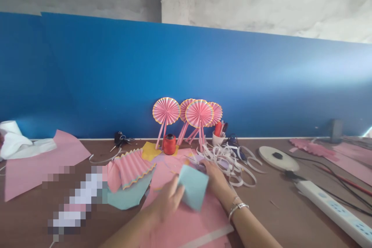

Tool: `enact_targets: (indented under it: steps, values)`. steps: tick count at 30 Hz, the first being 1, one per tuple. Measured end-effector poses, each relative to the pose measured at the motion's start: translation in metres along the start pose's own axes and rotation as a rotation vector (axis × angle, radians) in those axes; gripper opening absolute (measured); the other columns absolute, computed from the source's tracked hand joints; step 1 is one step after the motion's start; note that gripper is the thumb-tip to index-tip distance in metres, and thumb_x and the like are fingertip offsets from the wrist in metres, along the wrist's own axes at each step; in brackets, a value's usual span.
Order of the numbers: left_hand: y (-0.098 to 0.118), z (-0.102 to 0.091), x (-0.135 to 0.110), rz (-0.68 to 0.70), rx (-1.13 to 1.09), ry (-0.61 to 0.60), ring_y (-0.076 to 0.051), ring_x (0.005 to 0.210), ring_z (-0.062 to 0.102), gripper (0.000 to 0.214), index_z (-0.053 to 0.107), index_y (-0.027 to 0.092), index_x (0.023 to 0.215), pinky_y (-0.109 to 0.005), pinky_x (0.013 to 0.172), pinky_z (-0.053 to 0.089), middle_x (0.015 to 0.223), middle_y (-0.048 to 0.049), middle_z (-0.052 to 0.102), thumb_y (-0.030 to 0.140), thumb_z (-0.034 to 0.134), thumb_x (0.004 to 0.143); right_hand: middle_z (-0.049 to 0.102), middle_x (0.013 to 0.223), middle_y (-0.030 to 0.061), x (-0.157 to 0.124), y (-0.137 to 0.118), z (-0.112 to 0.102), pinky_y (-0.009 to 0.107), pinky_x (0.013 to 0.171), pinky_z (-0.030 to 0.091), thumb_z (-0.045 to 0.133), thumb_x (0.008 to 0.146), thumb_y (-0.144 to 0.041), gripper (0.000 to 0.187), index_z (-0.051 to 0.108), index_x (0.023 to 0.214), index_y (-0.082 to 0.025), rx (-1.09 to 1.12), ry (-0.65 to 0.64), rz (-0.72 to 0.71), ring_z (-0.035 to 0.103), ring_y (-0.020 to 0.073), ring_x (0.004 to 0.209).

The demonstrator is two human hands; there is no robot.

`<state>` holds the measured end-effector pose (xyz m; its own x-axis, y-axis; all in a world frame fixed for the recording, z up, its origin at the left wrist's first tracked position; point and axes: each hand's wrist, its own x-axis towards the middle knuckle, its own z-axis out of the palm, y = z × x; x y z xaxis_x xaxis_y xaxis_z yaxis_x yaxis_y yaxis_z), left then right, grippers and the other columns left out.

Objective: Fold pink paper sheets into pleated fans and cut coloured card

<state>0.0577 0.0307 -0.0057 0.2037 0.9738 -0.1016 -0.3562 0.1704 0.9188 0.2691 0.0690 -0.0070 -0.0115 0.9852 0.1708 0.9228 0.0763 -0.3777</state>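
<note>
My left hand [167,199] pinches the near edge of a folded light blue paper [193,186] above a pink sheet [180,217] on the brown table [290,217]. My right hand [213,176], a silver bracelet on its wrist, is partly hidden behind the far side of the same paper; its fingers curl near scissors [193,161] that lie on the pink sheet. A pleated pink paper with a yellow edge [130,166] lies just left of my hands, over a teal sheet [128,197].
Several finished pink paper fans [197,114] lean against the blue wall panel [87,77]. An orange thread spool [169,144], white curled paper strips [232,159], a cup of pens [218,135], a white power strip [334,211], a round white disc [277,157] and a large pink sheet [37,162] lie around.
</note>
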Motion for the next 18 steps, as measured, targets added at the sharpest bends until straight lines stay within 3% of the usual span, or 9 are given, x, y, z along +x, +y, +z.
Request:
enact_targets:
  steps: [2, 4, 7, 9, 11, 13, 16, 18]
  values:
    - [0.0, 0.003, -0.01, 0.076, 0.284, -0.292, -0.03, 0.106, 0.057, 0.016, 0.069, 0.023, 0.079, -0.034, 0.095, 0.038, 0.093, -0.0074, 0.07, 0.015, 0.072, 0.066, 0.062, 0.101, 0.0125, 0.003, 0.008, 0.003, 0.03, 0.084, 0.037, 0.055, 0.072, -0.018, 0.036, 0.057, 0.108, -0.013, 0.016, 0.03, 0.008, 0.055, 0.0242, 0.096]
    - [0.004, 0.002, -0.015, 0.155, 0.439, -0.419, -0.031, 0.106, 0.057, 0.017, 0.068, 0.024, 0.081, -0.037, 0.099, 0.035, 0.096, -0.0079, 0.069, 0.017, 0.07, 0.066, 0.062, 0.102, 0.0125, 0.006, 0.015, 0.006, 0.03, 0.084, 0.038, 0.055, 0.072, -0.02, 0.039, 0.056, 0.11, -0.013, 0.053, 0.063, 0.02, 0.056, 0.0241, 0.095]
    - [0.014, 0.0, -0.016, 0.185, 0.659, -0.456, -0.031, 0.107, 0.056, 0.02, 0.067, 0.023, 0.084, -0.038, 0.101, 0.033, 0.098, -0.0069, 0.069, 0.018, 0.068, 0.065, 0.063, 0.101, 0.0108, 0.008, 0.02, 0.01, 0.029, 0.081, 0.04, 0.057, 0.07, -0.021, 0.038, 0.057, 0.107, -0.014, 0.117, 0.085, 0.003, 0.056, 0.0227, 0.092]
    - [0.019, 0.0, -0.013, 0.177, 0.78, -0.499, -0.028, 0.097, 0.059, 0.018, 0.066, 0.02, 0.087, -0.037, 0.093, 0.04, 0.093, -0.0056, 0.069, 0.022, 0.063, 0.069, 0.064, 0.094, 0.0085, 0.009, 0.02, 0.011, 0.029, 0.078, 0.041, 0.059, 0.068, -0.023, 0.036, 0.059, 0.103, -0.016, 0.168, 0.091, -0.008, 0.057, 0.0219, 0.087]
    - [0.021, 0.001, -0.009, 0.171, 0.752, -0.504, -0.023, 0.087, 0.061, 0.02, 0.064, 0.017, 0.093, -0.032, 0.082, 0.045, 0.088, -0.0049, 0.069, 0.025, 0.056, 0.076, 0.063, 0.085, 0.0058, 0.01, 0.017, 0.013, 0.029, 0.072, 0.042, 0.062, 0.067, -0.026, 0.034, 0.06, 0.1, -0.017, 0.263, 0.091, -0.01, 0.057, 0.0205, 0.079]
    - [0.02, 0.002, -0.002, 0.191, 0.597, -0.399, -0.022, 0.087, 0.061, 0.026, 0.062, 0.015, 0.1, -0.031, 0.081, 0.046, 0.092, -0.0059, 0.069, 0.03, 0.053, 0.08, 0.061, 0.077, 0.0031, 0.01, 0.012, 0.013, 0.027, 0.065, 0.042, 0.062, 0.068, -0.029, 0.031, 0.06, 0.097, -0.018, 0.408, 0.085, -0.009, 0.056, 0.0181, 0.07]
    - [0.018, -0.001, 0.01, 0.261, 0.349, -0.053, -0.024, 0.095, 0.061, 0.033, 0.06, 0.016, 0.102, -0.034, 0.088, 0.045, 0.098, -0.0072, 0.068, 0.039, 0.054, 0.08, 0.055, 0.066, -0.0008, 0.008, 0.003, 0.009, 0.025, 0.055, 0.039, 0.061, 0.071, -0.035, 0.031, 0.058, 0.097, -0.017, 0.672, 0.075, 0.011, 0.051, 0.0146, 0.06]
    - [0.019, -0.005, 0.017, 0.28, 0.223, 0.158, -0.025, 0.097, 0.062, 0.034, 0.059, 0.017, 0.099, -0.036, 0.087, 0.047, 0.098, -0.0074, 0.068, 0.043, 0.057, 0.077, 0.052, 0.061, -0.0027, 0.005, -0.005, 0.004, 0.024, 0.05, 0.037, 0.06, 0.073, -0.044, 0.037, 0.056, 0.097, -0.016, 0.854, 0.004, 0.03, 0.049, 0.013, 0.055]
